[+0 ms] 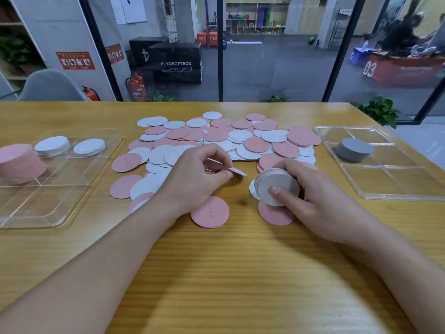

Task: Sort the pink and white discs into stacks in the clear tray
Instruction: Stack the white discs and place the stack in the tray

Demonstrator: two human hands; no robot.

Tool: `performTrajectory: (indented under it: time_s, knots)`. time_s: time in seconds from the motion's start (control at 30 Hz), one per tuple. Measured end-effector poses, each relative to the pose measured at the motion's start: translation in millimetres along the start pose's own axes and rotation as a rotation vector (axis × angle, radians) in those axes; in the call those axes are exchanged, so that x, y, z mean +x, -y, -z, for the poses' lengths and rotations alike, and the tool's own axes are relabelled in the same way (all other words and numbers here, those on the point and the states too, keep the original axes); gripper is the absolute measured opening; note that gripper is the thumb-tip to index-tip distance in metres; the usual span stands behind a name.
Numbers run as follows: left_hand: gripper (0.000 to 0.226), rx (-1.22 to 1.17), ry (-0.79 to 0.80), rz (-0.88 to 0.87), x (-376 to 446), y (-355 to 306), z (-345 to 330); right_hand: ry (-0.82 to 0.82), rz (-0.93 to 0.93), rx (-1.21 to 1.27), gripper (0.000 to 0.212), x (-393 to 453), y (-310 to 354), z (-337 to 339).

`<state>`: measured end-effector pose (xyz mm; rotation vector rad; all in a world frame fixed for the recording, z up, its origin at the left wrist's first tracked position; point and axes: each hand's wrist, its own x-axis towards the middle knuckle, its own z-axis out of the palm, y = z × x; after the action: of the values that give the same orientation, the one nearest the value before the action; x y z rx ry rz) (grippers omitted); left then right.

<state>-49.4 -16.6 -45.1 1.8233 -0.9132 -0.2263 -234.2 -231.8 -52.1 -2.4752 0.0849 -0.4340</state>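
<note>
Pinching single disc, left hand; right hand grips white stack.

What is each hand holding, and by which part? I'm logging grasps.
The left hand pinches a single disc by its edge. The right hand grips a stack of discs, thumb on its face, fingers round the rim.

The surface is honey-yellow wood with fine grain lines. The heap of discs mixes dusty pink and white. The left tray is clear, holding a pink stack and white stacks; the right tray is clear with a grey stack
</note>
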Motion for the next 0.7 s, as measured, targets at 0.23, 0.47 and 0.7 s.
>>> performTrajectory:
  time_s: [0.23, 0.47, 0.7]
  knots:
    - [0.016, 0.054, -0.057, -0.040, -1, -5, -3, -0.013, -0.011, 0.002, 0.012, 0, 2, 1]
    - [0.032, 0.303, -0.074, 0.055, 3, 12, 0, 0.010, -0.021, 0.003, 0.012, 0, 3, 1]
    - [0.044, 0.182, -0.107, 0.090, 2, 6, 0, 0.015, -0.027, 0.011, 0.013, 0, 3, 0]
